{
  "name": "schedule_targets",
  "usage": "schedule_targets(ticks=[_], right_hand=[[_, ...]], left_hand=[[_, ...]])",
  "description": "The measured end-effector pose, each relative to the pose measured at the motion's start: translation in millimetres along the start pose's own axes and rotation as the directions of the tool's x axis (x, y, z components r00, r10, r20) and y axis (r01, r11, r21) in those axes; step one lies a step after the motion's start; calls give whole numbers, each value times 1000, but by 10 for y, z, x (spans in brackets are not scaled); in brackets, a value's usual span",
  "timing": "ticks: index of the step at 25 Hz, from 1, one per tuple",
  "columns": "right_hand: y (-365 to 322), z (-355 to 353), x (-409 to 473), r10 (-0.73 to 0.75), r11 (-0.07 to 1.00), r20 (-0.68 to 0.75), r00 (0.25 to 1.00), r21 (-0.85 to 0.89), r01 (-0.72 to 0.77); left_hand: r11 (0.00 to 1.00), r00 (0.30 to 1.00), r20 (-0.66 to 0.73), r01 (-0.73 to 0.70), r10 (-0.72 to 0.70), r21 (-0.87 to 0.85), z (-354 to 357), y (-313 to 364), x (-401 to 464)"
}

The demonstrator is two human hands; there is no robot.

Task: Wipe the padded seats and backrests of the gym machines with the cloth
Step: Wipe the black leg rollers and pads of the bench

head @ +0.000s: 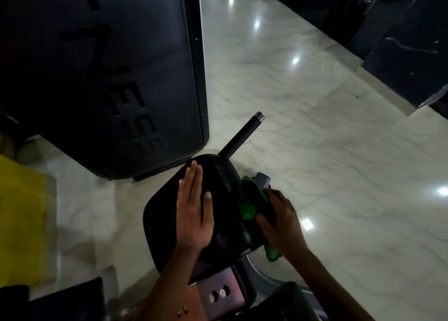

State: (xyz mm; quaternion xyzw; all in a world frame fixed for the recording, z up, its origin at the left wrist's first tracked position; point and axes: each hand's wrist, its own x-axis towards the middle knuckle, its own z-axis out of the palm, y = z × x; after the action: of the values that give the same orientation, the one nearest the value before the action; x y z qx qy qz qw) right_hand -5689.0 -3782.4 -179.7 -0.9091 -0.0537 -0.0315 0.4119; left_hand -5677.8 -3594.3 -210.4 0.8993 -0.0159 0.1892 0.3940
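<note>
A black padded seat (164,214) of a gym machine sits low in the middle of the head view. My left hand (194,206) lies flat on top of the pad, fingers straight and pointing away from me. My right hand (281,221) grips a bunched green and black cloth (249,199) against the seat's right side. Part of the cloth hangs below my right wrist.
A tall dark weight-stack shroud (109,78) with raised letters stands to the left. A black handle bar (240,134) juts out behind the seat. The metal seat post (218,294) with adjustment holes is below. The pale marble floor (315,126) stretches to the right. A yellow object (19,218) lies at the left edge.
</note>
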Motion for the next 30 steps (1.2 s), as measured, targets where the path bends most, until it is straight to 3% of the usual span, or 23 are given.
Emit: schedule_targets(ticks=[2, 8, 12, 15, 19, 22, 24, 27, 30], right_hand=[[-3, 47, 364, 101, 995, 41, 994, -1, -101], [-550, 313, 1369, -39, 977, 275, 961, -191, 94], [-362, 286, 1567, 125, 974, 361, 924, -221, -45], [-388, 295, 1705, 147, 960, 425, 893, -278, -26], [-450, 294, 1760, 56, 998, 498, 865, -47, -37], [-258, 298, 1715, 133, 991, 442, 887, -63, -117], [-165, 324, 1607, 185, 976, 403, 896, 33, -217], [-9, 301, 1307, 346, 811, 311, 885, 376, -448], [211, 199, 848, 460, 683, 360, 811, 440, -583]], left_hand=[[1000, 1000, -1, 1, -1, -6, 4, -5, 5], [1000, 1000, 4, 12, -12, 8, 10, -17, -7], [1000, 1000, 2, -3, 3, 4, 13, -6, -4], [1000, 1000, -6, -8, 8, -2, 8, -13, -4], [1000, 1000, 7, 6, -6, -18, 14, -14, 1], [1000, 1000, 14, 10, -10, -29, -1, 4, 4], [1000, 1000, 7, 7, -7, -25, 11, 3, 7], [999, 1000, -2, -2, 2, -35, 16, -12, 6], [999, 1000, -7, 10, -11, -49, 7, -2, 8]])
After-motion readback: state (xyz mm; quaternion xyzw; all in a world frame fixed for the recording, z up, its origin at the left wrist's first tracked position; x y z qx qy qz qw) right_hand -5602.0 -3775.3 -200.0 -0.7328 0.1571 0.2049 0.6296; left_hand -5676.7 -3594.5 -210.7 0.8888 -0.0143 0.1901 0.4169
